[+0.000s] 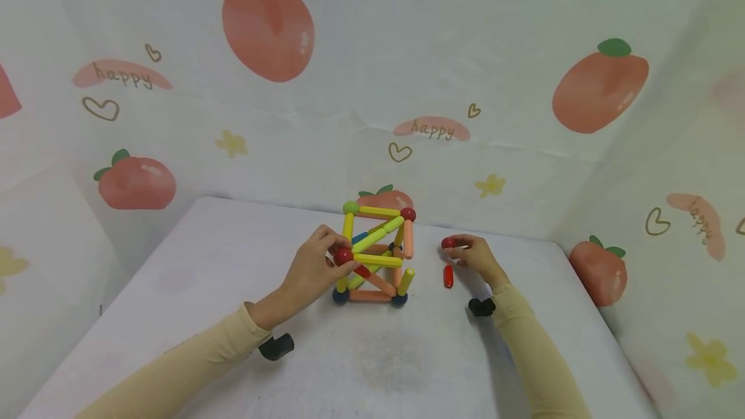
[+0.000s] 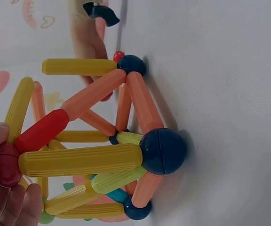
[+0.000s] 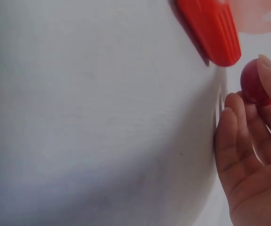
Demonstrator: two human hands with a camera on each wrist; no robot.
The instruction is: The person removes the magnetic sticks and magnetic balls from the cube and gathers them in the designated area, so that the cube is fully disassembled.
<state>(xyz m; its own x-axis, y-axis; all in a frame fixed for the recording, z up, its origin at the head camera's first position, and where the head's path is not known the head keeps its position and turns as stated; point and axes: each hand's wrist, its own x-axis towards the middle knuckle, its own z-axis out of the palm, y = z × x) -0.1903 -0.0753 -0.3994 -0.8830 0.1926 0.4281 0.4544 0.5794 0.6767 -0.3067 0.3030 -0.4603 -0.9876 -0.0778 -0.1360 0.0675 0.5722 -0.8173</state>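
The frame [image 1: 377,262] of rods and balls stands toward twelve o'clock on the tabletop [image 1: 372,367]. At its nine, the left hand [image 1: 308,270] pinches a corner ball [image 1: 343,256], grip narrowed to its width; at three, the right hand [image 1: 478,260] likewise pinches a red ball [image 1: 447,243], a red rod [image 1: 448,276] at that ball's six.

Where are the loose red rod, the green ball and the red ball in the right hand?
Loose red rod [image 1: 448,276]: head view, middle of its length.
Green ball [image 1: 350,207]: head view, centre of its front.
Red ball [image 3: 251,84]: right wrist view, uncovered side.
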